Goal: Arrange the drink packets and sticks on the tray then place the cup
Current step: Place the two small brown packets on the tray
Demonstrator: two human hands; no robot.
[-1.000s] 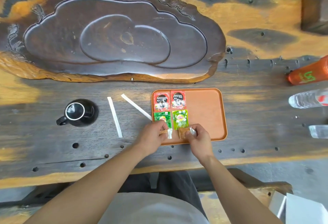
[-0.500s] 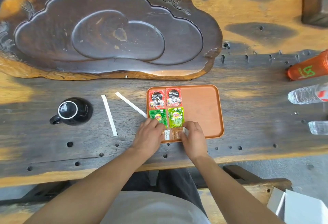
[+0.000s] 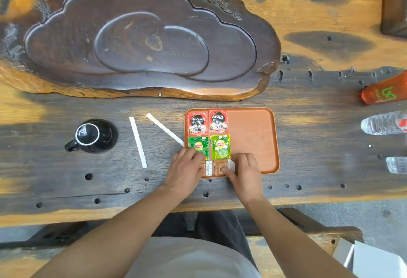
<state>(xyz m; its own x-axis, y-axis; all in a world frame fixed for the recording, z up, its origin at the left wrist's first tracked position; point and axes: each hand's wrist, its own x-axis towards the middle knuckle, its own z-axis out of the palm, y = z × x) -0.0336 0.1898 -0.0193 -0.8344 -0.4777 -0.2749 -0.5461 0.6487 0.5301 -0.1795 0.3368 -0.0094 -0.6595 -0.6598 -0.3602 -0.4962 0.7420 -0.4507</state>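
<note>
Both hands flat on tray [image 3: 253, 141] near edge: left hand [image 3: 186, 170] and right hand [image 3: 243, 173] each press a brown packet [image 3: 218, 167], fingers spread, gripping nothing. Two sticks [image 3: 138, 142] and cup [image 3: 93, 135] on surface, left of tray.

From my feed I see a long wooden table [image 3: 308, 19], orange-brown and dark-stained, its top dotted with small round holes. A big dark carved tea board [image 3: 141, 41] lies across the far left half — cloud-shaped hollows in its face, a carved sprig along the far edge. At the right edge an orange bottle [image 3: 387, 92] lies on its side, and nearer to me two clear plastic bottles [image 3: 383, 123] lie partly out of view. A dark wooden block [image 3: 395, 8] sits at the far right corner. Below the table edge, bottom right, is a white box [image 3: 374, 260].
</note>
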